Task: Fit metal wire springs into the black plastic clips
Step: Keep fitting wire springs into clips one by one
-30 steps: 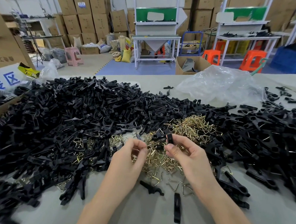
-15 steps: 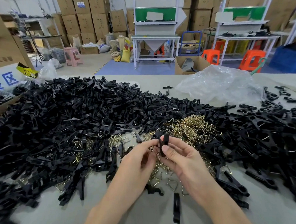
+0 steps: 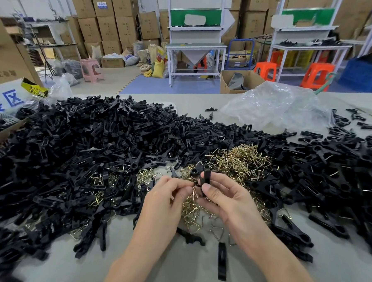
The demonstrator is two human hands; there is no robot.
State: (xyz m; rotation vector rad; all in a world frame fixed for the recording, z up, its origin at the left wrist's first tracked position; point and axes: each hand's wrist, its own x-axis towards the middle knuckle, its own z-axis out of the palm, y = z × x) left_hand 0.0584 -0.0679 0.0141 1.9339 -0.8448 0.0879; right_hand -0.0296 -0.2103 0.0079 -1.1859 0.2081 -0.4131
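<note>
Here, at a grey work table (image 3: 174, 271), a person is fitting springs into clips. The right hand (image 3: 229, 201) is gripping one black plastic clip (image 3: 206, 178) upright between the thumb and curled fingers, just above the heap of wire springs (image 3: 240, 158). The left hand (image 3: 164, 202) is meeting it from the side, its fingertips pinching a thin brass-coloured wire spring (image 3: 194, 192) at the clip's lower end, though the spring's shape is hard to separate from the heap behind.

The left pile of clips (image 3: 72, 156) is standing high and the right pile of clips (image 3: 340, 170) is spreading lower, closing in on the springs from both sides and behind. Open room is lying mostly toward the person — a bare wedge of table under the forearms, where a loose clip (image 3: 222, 261) and a clip half (image 3: 191, 238) are lying among a few stray springs. Beyond the piles a crumpled clear plastic bag (image 3: 277, 104) is sitting near the table's far edge, with a bare strip beside it.

At the left edge a white sign (image 3: 10, 99) is showing the blue character "区" — a second character is being cut off by the frame. A yellow-and-black packet (image 3: 34, 88) beside it is carrying lettering that begins "PRO"; the rest is blurred. Labels on the stacked cartons (image 3: 96, 17) are too small for reading.
</note>
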